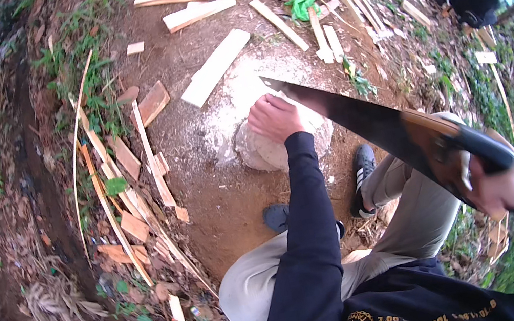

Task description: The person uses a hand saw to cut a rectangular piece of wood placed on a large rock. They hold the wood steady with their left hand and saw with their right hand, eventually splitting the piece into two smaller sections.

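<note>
Handsaw (359, 115) sits in my right hand (500, 183), fingers wrapped round its handle; its long axis slants forward and leftward, the tip just beyond my left hand (275, 118). That hand curls over the round block (261, 151); whether it pinches anything, I cannot tell.

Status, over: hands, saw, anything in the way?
Right hand gripping handsaw. Left hand down over round block, its grip unclear. Pale board beyond, clear of handsaw.
</note>
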The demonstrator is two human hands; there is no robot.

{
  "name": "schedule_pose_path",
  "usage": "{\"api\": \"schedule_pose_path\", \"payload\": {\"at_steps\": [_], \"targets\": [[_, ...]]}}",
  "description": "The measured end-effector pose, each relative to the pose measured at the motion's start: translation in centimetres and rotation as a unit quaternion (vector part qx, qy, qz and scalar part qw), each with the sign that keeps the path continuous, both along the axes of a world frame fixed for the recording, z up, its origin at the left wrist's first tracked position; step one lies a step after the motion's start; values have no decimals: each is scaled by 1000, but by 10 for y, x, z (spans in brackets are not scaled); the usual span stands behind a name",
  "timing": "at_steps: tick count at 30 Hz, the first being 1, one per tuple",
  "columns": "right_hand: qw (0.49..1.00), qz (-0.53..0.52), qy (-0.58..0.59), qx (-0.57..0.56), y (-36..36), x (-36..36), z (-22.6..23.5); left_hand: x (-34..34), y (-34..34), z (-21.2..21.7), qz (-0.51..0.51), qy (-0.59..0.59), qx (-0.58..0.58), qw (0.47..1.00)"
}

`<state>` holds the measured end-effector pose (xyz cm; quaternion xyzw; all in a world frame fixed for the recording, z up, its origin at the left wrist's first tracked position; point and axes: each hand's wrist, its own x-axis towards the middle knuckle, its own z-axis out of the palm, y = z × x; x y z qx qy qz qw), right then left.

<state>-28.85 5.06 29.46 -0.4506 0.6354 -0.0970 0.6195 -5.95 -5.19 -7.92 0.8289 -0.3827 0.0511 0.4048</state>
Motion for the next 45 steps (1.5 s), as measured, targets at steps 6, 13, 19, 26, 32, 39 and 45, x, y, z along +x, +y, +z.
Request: {"api": "schedule_pose_path", "payload": {"at_steps": [6,13,19,26,32,39,45], "targets": [[1000,-11,5,-3,-20,26,-36,-28,-6,5,-18,3,0,1000],[999,-11,25,21,-18,22,-41,-27,-7,11,-22,2,-45,999],[989,107,85,-52,16,3,-33,-9,-7,10,23,-3,-52,998],[978,76,63,-182,35,4,-86,-11,-1,16,-39,53,-55,996],[994,42,-16,-104,38,7,-95,8,55,25,-92,-25,-14,995],[982,46,-29,-178,52,4,-109,-20,78,35,-75,65,87,991],[977,35,-40,-205,74,9,-129,-36,54,51,-82,45,65,993]]}}
